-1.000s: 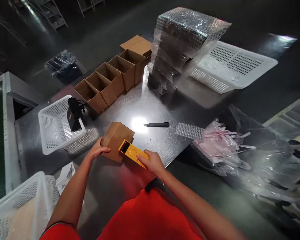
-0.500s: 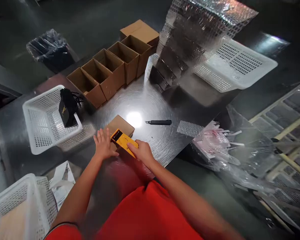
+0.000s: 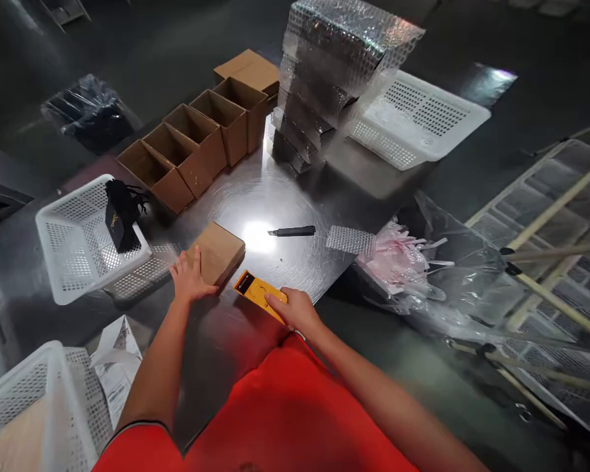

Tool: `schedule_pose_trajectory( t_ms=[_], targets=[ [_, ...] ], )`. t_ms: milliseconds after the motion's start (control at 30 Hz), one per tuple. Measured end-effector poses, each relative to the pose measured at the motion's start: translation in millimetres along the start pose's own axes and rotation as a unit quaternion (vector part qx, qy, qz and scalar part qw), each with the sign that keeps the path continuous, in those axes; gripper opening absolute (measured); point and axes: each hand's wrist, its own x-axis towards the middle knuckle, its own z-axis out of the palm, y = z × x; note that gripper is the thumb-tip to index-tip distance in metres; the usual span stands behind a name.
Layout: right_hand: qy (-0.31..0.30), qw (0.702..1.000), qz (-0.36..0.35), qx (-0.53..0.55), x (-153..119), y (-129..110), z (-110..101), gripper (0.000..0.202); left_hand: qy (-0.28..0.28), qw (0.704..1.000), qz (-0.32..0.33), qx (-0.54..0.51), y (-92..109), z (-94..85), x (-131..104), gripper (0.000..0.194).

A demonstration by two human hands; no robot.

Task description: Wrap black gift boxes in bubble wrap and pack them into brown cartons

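The head-worn camera looks from above the near side of the brown cardboard box (image 3: 221, 252) under the wearer's left hand (image 3: 191, 280), facing forward and steeply down, close enough to show both forearms (image 3: 164, 357), wide enough for floor (image 3: 177, 52) far beyond that box.

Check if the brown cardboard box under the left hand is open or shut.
The box looks shut: flat upper face, no raised flaps; hidden sides, cannot tell.
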Motion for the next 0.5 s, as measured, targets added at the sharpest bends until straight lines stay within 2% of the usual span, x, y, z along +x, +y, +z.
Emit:
schedule_pose_trajectory(
  t_ms=[67,167,333,500],
  targets=[
    [-0.005,1.000,0.006,-0.011,3,3,2,0.037,-0.004,1.000,0.002,0.002,1,-1.4,0,0.135],
    [-0.007,0.998,0.015,-0.058,15,-10,6,0.042,-0.011,1.000,0.000,0.006,4,-3.7,-2,0.131],
    [-0.016,0.990,0.058,-0.128,48,-63,9,0.052,-0.011,1.000,-0.005,-0.010,7,1.7,-5,0.126],
    [-0.018,0.980,0.111,-0.167,84,-108,-3,0.051,0.011,0.999,-0.004,-0.039,6,12.8,0,0.127]
  ],
)
